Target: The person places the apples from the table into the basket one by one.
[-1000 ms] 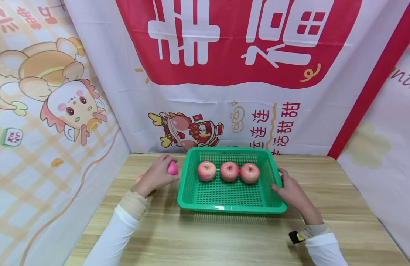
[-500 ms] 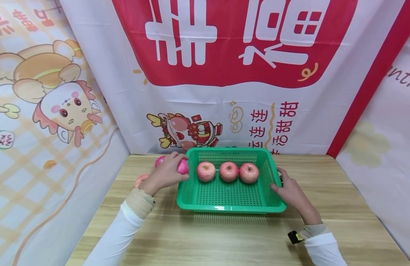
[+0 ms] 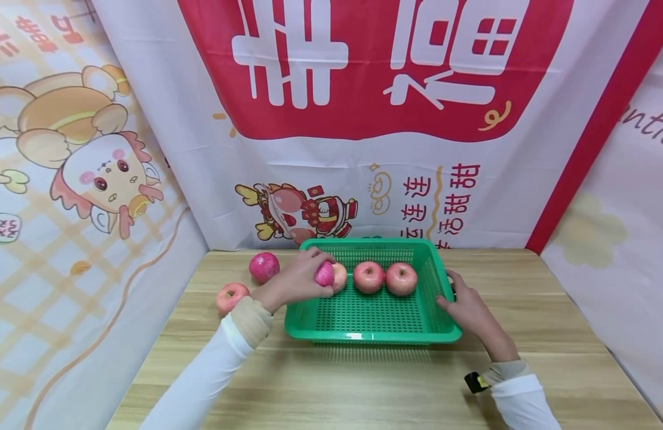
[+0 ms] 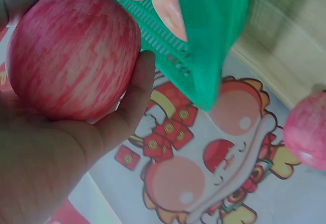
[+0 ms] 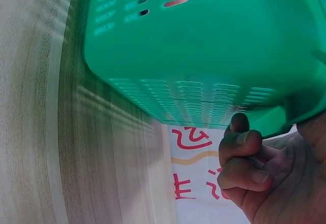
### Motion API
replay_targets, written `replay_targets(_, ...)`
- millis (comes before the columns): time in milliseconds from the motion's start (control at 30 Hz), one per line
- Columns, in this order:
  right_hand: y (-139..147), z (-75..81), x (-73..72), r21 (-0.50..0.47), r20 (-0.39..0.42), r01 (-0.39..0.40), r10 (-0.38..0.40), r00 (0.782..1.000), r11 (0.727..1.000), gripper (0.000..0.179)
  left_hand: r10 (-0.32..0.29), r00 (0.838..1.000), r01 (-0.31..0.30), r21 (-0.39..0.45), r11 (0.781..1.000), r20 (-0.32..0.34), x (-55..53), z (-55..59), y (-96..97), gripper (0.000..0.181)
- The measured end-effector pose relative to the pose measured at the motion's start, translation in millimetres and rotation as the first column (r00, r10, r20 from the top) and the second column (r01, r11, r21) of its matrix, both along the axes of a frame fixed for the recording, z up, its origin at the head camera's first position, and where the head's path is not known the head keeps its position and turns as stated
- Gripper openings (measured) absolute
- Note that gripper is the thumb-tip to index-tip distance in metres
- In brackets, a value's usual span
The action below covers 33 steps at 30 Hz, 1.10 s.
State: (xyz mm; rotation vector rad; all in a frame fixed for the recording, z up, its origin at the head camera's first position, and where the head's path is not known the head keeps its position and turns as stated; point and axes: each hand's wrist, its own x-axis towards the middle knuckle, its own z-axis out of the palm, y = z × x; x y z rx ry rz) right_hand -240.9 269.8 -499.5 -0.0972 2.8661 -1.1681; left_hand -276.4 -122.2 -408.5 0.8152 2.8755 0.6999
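Observation:
In the head view my left hand (image 3: 296, 282) holds a deep pink-red apple (image 3: 324, 275) above the left part of a green plastic basket (image 3: 374, 338). The left wrist view shows this streaked apple (image 4: 74, 56) between thumb and fingers. Three lighter red apples stand in a row inside the basket: a left apple (image 3: 340, 278) partly hidden behind the held one, a middle apple (image 3: 368, 278) and a right apple (image 3: 401, 279). At the basket's right end, my right hand (image 3: 471, 307) grips the rim, thumb on top; the right wrist view shows its fingers (image 5: 244, 173) curled beneath.
Left of the basket, a dark pink apple (image 3: 264, 267) and a lighter red apple (image 3: 232, 298) lie on the wooden table (image 3: 331, 388). A printed cloth (image 3: 310, 155) hangs along the table's back edge, with another cloth (image 3: 111, 286) on the left.
My left hand has carried the pink-red apple rightward from the table's left side to above the basket, uncovering the two apples left on the table. My right hand stays on the rim.

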Motion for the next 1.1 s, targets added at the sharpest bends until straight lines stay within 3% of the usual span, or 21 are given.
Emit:
replay_targets(533, 1.5, -3.6, -1.3, -0.014, 0.004, 0.007, -0.007, 1.0, 1.0, 0.077, -0.183, 0.981, 0.184, -0.001, 0.983, 0.065, -12.0, -7.5, 44.0, 0.064)
replay_targets(767, 0.3, -4.8, -0.8, -0.021, -0.012, 0.015, -0.015, 1.0, 1.0, 0.075, -0.223, 0.97, 0.228, -0.043, 0.973, 0.096, -15.1, -15.2, 59.3, 0.069)
replay_targets(1100, -0.1, -2.3, 0.1, -0.026, -0.012, 0.013, -0.013, 1.0, 1.0, 0.076, -0.331, 0.935, 0.336, -0.019, 0.942, 0.124, -21.6, -27.1, 79.8, 0.061)
